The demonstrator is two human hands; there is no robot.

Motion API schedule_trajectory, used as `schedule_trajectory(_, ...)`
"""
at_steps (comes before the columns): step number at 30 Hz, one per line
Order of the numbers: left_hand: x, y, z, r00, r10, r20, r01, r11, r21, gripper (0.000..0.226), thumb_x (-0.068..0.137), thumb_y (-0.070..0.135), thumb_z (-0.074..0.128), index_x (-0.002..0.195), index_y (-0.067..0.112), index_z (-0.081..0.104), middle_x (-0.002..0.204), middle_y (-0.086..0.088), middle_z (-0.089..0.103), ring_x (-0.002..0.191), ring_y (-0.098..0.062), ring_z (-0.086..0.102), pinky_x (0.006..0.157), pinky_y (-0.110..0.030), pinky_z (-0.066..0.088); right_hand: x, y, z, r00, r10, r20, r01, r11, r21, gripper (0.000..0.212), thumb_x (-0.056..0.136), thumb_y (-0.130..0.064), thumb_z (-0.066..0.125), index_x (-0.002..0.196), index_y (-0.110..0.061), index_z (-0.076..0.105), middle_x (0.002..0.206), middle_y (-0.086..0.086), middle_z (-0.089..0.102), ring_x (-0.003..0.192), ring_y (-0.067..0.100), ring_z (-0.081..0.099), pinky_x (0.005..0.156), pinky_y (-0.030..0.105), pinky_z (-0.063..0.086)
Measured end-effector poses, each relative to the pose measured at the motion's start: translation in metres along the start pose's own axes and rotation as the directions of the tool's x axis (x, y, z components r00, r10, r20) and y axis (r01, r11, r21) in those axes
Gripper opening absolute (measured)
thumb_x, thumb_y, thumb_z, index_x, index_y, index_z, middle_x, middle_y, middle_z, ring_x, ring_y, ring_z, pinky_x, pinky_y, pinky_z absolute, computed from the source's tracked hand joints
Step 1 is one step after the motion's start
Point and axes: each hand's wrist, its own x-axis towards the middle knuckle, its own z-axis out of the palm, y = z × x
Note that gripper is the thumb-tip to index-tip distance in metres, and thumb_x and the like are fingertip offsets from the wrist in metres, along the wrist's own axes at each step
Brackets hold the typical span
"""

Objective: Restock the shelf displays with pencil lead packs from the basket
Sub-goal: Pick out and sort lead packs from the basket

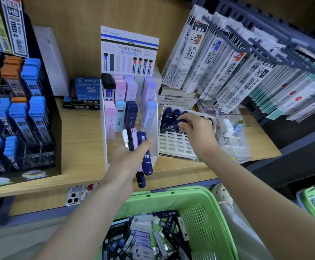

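Nearest, the green basket (pixel 173 194) is sitting below the shelf, its far rim lying just under the shelf's front edge (pixel 59 186), and loose pencil lead packs (pixel 143 239) are lying jumbled inside it. Above that rim, the left hand (pixel 126 162) is gripping a fanned bundle of packs (pixel 147 162), white, black, pink and navy, whose lower ends are hanging past the shelf edge. The bundle's upper ends are reaching in front of the clear tiered display (pixel 130 109), close to its open front corner. Bare wood is showing between this display and the black display (pixel 21 113) on the left, giving the forearm room on that side.

Further right, the right hand (pixel 198 128) is pinching a navy pack (pixel 171 126) with curled fingers over the white slotted tray (pixel 171 145). More navy packs are standing in the tray's back rows, while its front rows are showing open slots. A clear divided box (pixel 233 136) is sitting just beside the tray's right edge. Beyond, hanging refill packets (pixel 228 62) are leaning out above the tray, crowding the space over the right hand.
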Motion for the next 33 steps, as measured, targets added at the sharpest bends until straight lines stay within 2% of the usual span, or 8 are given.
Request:
schedule_trajectory(6,0.0,0.001,-0.001,1.0,-0.007,-0.006,0.007,1.0,-0.003,0.013,0.085,0.029,0.068,0.085,0.018,0.06,0.09,-0.007,0.065,0.077,-0.022,0.057,0.076,-0.035,0.049,0.007,0.0,-0.006,0.994,-0.07,0.089,0.082,0.986,-0.143,0.021,0.095,-0.005,0.047,0.107,-0.006,0.064,0.089,0.013,0.066,0.084,0.029,0.062,0.079,0.043,0.05)
schedule_trajectory(9,-0.001,0.001,0.0,1.0,-0.013,-0.005,0.013,1.0,0.003,0.013,0.085,0.028,0.068,0.084,0.019,0.06,0.092,-0.009,0.065,0.08,-0.023,0.057,0.088,-0.043,0.05,0.011,-0.002,-0.006,0.978,-0.146,0.148,0.183,0.943,-0.279,0.024,0.094,0.001,0.047,0.11,-0.006,0.063,0.094,0.013,0.064,0.079,0.02,0.055,0.071,0.033,0.047)
schedule_trajectory(12,0.0,0.002,0.0,1.0,-0.021,-0.009,0.021,1.0,0.007,0.014,0.085,0.028,0.068,0.083,0.019,0.059,0.089,-0.007,0.064,0.078,-0.023,0.057,0.089,-0.043,0.049,0.018,-0.007,-0.004,0.955,-0.22,0.199,0.283,0.876,-0.391,0.033,0.091,0.008,0.048,0.115,-0.008,0.062,0.103,0.01,0.06,0.084,0.013,0.053,0.071,0.031,0.048)
schedule_trajectory(16,0.001,0.002,0.0,1.0,-0.027,-0.011,0.027,1.0,0.006,0.014,0.085,0.027,0.069,0.084,0.017,0.059,0.085,-0.006,0.063,0.072,-0.021,0.057,0.086,-0.042,0.05,0.023,-0.018,-0.006,0.927,-0.247,0.283,0.363,0.783,-0.505,0.04,0.087,0.014,0.045,0.117,-0.008,0.06,0.107,0.009,0.053,0.099,0.024,0.059,0.076,0.037,0.05)
schedule_trajectory(22,0.001,0.001,-0.001,1.0,-0.024,-0.003,0.024,1.0,0.005,0.014,0.085,0.026,0.069,0.085,0.016,0.058,0.087,-0.008,0.064,0.072,-0.02,0.057,0.08,-0.038,0.05,0.028,-0.037,-0.009,0.878,-0.218,0.425,0.456,0.65,-0.608,0.037,0.084,0.014,0.04,0.11,-0.005,0.058,0.106,0.012,0.049,0.092,0.031,0.055,0.068,0.035,0.042)
schedule_trajectory(25,0.001,0.002,-0.002,1.0,-0.026,-0.004,0.026,1.0,-0.002,0.014,0.084,0.027,0.069,0.085,0.016,0.06,0.089,-0.009,0.064,0.075,-0.022,0.057,0.082,-0.039,0.049,0.029,-0.03,-0.003,0.866,-0.194,0.46,0.451,0.7,-0.553,0.024,0.091,0.004,0.045,0.106,-0.005,0.061,0.103,0.011,0.052,0.094,0.03,0.056,0.073,0.035,0.045)
schedule_trajectory(29,0.002,0.003,-0.003,1.0,-0.021,-0.01,0.021,1.0,-0.018,0.014,0.083,0.027,0.07,0.083,0.017,0.059,0.088,-0.008,0.064,0.077,-0.023,0.057,0.085,-0.041,0.049,0.023,-0.013,0.0,0.958,-0.145,0.248,0.211,0.941,-0.265,0.014,0.092,-0.007,0.056,0.105,-0.007,0.057,0.099,0.008,0.062,0.091,0.024,0.059,0.082,0.041,0.05)
schedule_trajectory(33,0.002,0.002,-0.004,1.0,-0.022,-0.01,0.022,1.0,-0.022,0.014,0.083,0.027,0.07,0.085,0.017,0.06,0.087,-0.007,0.064,0.074,-0.022,0.058,0.08,-0.038,0.05,0.014,0.004,0.004,0.966,-0.249,0.069,0.257,0.951,-0.171,0.013,0.088,-0.006,0.061,0.101,-0.005,0.067,0.093,0.004,0.059,0.085,0.024,0.062,0.081,0.041,0.052)
